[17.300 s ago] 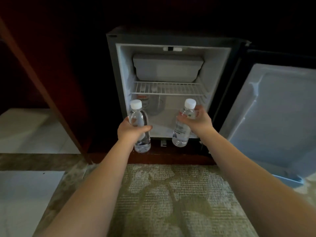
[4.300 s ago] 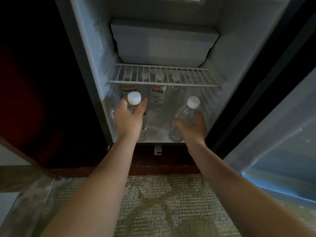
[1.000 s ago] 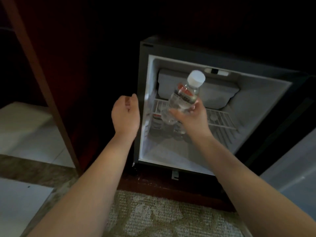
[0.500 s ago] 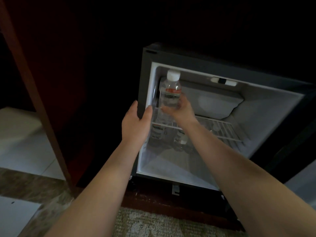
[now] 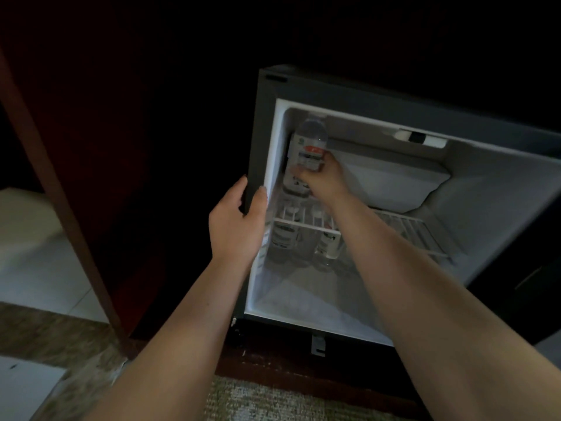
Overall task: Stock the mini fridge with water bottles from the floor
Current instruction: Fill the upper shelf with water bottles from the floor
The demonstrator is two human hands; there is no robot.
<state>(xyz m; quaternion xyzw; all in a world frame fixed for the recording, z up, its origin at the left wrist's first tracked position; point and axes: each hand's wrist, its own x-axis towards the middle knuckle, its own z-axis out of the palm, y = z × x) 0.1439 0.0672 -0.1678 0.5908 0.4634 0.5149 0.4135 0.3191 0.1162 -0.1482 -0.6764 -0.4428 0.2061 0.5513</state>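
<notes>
Water bottle (image 5: 309, 147) stood high in the far left corner of the open mini fridge (image 5: 263, 132), above the wire shelf (image 5: 409, 230) and just beside the freezer box (image 5: 388, 180). Its red-banded label faced out and its body leaned a little; its cap could not be made out in the dim light, nor whether its base touched the shelf.

At the far left lay pale tiled floor (image 5: 30, 253), bounded by a slanting wooden post (image 5: 60, 192). Right of the post, the left hand (image 5: 236, 226) gripped the fridge's left front edge, fingers (image 5: 243, 185) wrapped round the dark outer side and thumb pressed on the white inner rim. Further right, the right hand (image 5: 324, 180) reached inside and held the bottle by its lower half, fingers (image 5: 299, 173) curled round it and thumb up by the label. Under the shelf, two stocked bottles (image 5: 283, 238) stood upright at the back, side by side. Patterned carpet (image 5: 273, 402) lay nearest, in front of the fridge.
</notes>
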